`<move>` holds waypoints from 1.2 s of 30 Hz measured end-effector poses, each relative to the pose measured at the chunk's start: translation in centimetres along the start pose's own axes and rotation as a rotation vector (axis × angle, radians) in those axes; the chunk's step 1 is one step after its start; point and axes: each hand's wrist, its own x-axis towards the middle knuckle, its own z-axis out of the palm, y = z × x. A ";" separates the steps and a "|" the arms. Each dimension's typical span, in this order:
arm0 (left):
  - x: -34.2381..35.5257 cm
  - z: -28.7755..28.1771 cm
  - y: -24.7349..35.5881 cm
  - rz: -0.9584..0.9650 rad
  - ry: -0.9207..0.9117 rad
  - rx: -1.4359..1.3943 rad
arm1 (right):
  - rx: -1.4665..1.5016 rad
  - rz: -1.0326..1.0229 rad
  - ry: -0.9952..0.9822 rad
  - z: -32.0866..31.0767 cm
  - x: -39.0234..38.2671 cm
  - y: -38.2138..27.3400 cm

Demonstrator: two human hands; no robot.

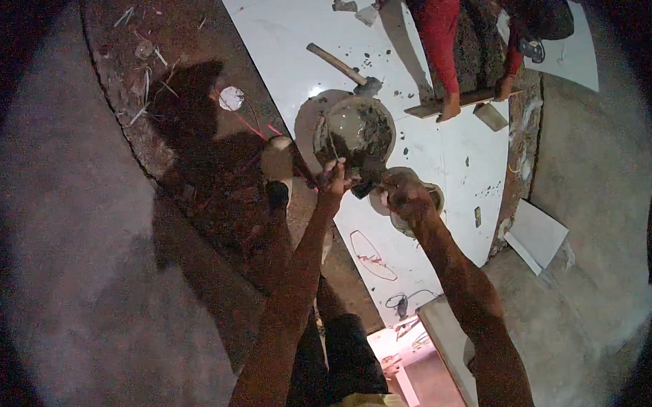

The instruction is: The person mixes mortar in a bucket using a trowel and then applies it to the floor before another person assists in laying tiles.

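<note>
Bowl point(392, 127): round, on the white floor point(452, 186), just beyond the hands.
Floor: pale panels with a visible seam and scattered dark crumbs; a soil strip point(181, 26) runs along the left, and grey concrete point(72, 266) spreads to both sides.
Lower edge: a pink-lit patch point(434, 383) shows near the person's legs.
Axis: the bowl's mouth faces up toward the viewer; its round outline gives no long axis.
Contents: dark, lumpy wet matter with a paler, shiny pool.
Second container: a smaller bucket point(438, 197) partly hidden under the right hand; its contents cannot be made out.
Left hand point(332, 179): fingers curled at the bowl's near rim; the exact hold cannot be told.
Right hand point(407, 193): partly curled above the bucket, beside a dark block point(363, 189); its grasp is unclear.
Hammer point(338, 65): beyond the bowl, its head toward the lower right.
</note>
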 end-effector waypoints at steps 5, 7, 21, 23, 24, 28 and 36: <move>0.9 -3.0 -0.6 0.242 -0.008 0.035 | 0.858 0.297 0.057 1.8 2.1 -1.8; 2.1 -4.1 -0.6 0.263 -0.049 -0.028 | 1.352 0.514 0.198 4.5 4.3 -0.3; 2.3 -8.0 -4.5 0.330 -0.059 0.224 | -0.522 -0.292 0.005 4.6 21.1 9.2; 2.6 -4.7 -5.2 0.233 -0.065 0.287 | -0.070 -0.084 -0.105 3.0 19.0 13.0; 2.4 -4.9 -5.3 0.279 0.000 0.230 | -0.172 -0.116 -0.208 3.0 18.1 11.5; 2.7 -8.3 -5.4 0.541 0.146 0.506 | -0.398 -0.312 -0.288 2.5 12.9 6.7; 0.3 -0.8 -0.2 0.065 0.182 0.046 | -0.673 -0.309 -0.344 -11.5 7.8 -0.9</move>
